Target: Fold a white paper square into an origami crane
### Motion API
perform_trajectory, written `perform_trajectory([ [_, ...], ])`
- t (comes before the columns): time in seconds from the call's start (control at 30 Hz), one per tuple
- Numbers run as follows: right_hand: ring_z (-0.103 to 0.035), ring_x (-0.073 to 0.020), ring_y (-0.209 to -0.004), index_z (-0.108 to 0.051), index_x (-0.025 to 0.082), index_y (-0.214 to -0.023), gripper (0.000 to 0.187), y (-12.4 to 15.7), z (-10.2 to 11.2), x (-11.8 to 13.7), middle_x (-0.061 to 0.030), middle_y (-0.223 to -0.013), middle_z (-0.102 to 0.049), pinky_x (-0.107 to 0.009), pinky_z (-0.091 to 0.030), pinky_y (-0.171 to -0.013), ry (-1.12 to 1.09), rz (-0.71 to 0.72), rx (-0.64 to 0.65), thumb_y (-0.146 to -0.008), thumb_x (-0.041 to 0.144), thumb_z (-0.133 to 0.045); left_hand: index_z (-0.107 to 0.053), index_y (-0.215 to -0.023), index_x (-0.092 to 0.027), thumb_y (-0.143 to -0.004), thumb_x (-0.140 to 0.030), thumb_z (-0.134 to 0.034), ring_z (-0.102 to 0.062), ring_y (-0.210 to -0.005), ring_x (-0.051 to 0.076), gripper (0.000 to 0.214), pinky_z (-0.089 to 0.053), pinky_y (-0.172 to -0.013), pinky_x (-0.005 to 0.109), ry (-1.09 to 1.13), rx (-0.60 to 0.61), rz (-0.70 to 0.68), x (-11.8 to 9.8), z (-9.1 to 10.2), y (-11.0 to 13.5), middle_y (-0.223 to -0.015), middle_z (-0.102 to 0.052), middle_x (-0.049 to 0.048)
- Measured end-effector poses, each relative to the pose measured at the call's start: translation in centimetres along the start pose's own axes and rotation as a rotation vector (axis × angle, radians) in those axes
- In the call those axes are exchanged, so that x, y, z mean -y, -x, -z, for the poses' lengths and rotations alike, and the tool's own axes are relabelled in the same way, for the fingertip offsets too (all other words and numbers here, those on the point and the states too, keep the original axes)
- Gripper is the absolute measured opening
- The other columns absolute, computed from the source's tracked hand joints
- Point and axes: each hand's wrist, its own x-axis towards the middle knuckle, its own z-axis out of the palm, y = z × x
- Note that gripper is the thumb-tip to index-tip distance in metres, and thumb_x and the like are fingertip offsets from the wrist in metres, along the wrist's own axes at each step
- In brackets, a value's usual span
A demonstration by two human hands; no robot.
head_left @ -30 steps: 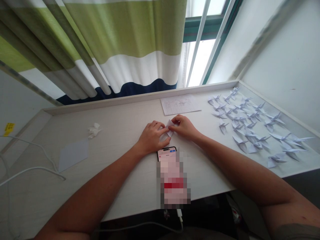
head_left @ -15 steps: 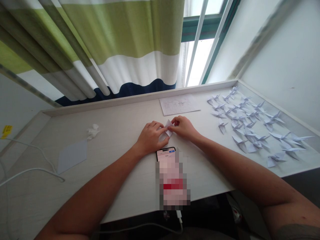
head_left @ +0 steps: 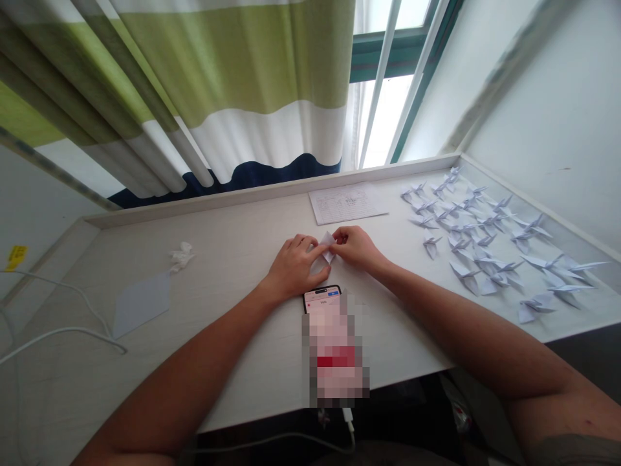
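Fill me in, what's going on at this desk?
A person is holding a small folded piece of white paper between their hands: the left hand and the right hand grip it from either side on a white desk. To the right lies a large group of pale origami cranes. Beyond the hands is a sheet of written notes, and just in front of them a smartphone. Off to the left are a flat paper sheet and a crumpled white scrap.
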Motion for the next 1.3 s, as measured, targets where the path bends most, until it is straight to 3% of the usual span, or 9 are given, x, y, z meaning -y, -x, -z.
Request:
perform_trajectory([
  [0.3, -0.064, -0.021, -0.078, -0.07, 0.02, -0.08, 0.008, 0.4, 0.4, 0.4, -0.0049, -0.082, -0.073, -0.035, -0.048, -0.074, -0.088, 0.047, -0.071, -0.083, 0.02, -0.063, -0.078, -0.11, -0.02, -0.099, -0.054, -0.064, -0.059, -0.114, 0.033, 0.039, -0.049, -0.097, 0.049, -0.066, -0.025, -0.003, 0.2, 0.0, 0.0, -0.118, -0.072, 0.0141],
  [0.47, -0.063, -0.0268, -0.103, -0.075, 0.023, -0.094, 0.022, 0.5, 1.0, -0.7, -0.0074, -0.102, -0.071, -0.045, -0.051, -0.096, -0.017, 0.443, -0.115, -0.084, 0.012, -0.059, -0.08, -0.109, -0.023, -0.099, -0.031, -0.062, -0.059, -0.116, 0.031, 0.022, -0.048, -0.099, 0.048, -0.041, -0.051, -0.004, 0.9, 0.1, 0.2, -0.119, -0.072, 0.0124],
  [0.53, -0.06, -0.0292, -0.114, -0.078, 0.025, -0.095, 0.027, 0.6, 1.4, -1.2, -0.0086, -0.115, -0.07, -0.05, -0.048, -0.105, 0.067, 0.601, -0.059, -0.084, 0.009, -0.059, -0.081, -0.11, -0.023, -0.097, -0.036, -0.065, -0.058, -0.12, 0.032, 0.025, -0.046, -0.103, 0.051, -0.012, -0.059, -0.005, 1.0, 0.2, 0.3, -0.123, -0.072, 0.0127],
  [0.63, -0.053, -0.0327, -0.127, -0.08, 0.026, -0.094, 0.029, 0.7, 1.8, -1.5, -0.0088, -0.13, -0.067, -0.055, -0.044, -0.112, 0.182, 0.72, 0.026, -0.083, 0.007, -0.062, -0.083, -0.11, -0.024, -0.095, -0.053, -0.068, -0.057, -0.122, 0.034, 0.036, -0.042, -0.108, 0.056, 0.01, -0.056, -0.007, 0.9, 0.4, 0.4, -0.124, -0.071, 0.0134],
  [0.73, -0.05, -0.0354, -0.133, -0.082, 0.027, -0.098, 0.028, 0.8, 2.2, -1.4, -0.0089, -0.137, -0.066, -0.058, -0.042, -0.113, 0.294, 0.751, 0.083, -0.084, 0.009, -0.066, -0.083, -0.111, -0.025, -0.097, -0.055, -0.064, -0.057, -0.122, 0.034, 0.038, -0.041, -0.109, 0.057, 0.004, -0.058, -0.002, 0.7, 0.5, 0.3, -0.124, -0.071, 0.0136],
  [0.97, -0.05, -0.0371, -0.138, -0.084, 0.027, -0.108, 0.025, 1.3, 2.6, 0.0, -0.0102, -0.142, -0.066, -0.059, -0.042, -0.114, 0.485, 0.822, 0.131, -0.091, 0.017, -0.069, -0.082, -0.112, -0.023, -0.098, -0.035, -0.061, -0.056, -0.124, 0.033, 0.027, -0.041, -0.111, 0.055, -0.018, -0.09, -0.012, 0.4, 0.2, 0.4, -0.125, -0.071, 0.0133],
  [1.3, -0.053, -0.0371, -0.136, -0.082, 0.025, -0.108, 0.02, 1.9, 1.9, 0.7, -0.0122, -0.133, -0.071, -0.058, -0.041, -0.114, 0.43, 0.799, 0.108, -0.094, 0.023, -0.069, -0.079, -0.12, -0.024, -0.097, -0.025, -0.06, -0.053, -0.128, 0.033, 0.031, -0.045, -0.111, 0.053, -0.021, -0.099, -0.02, 0.8, -0.4, 0.4, -0.129, -0.068, 0.0135],
])
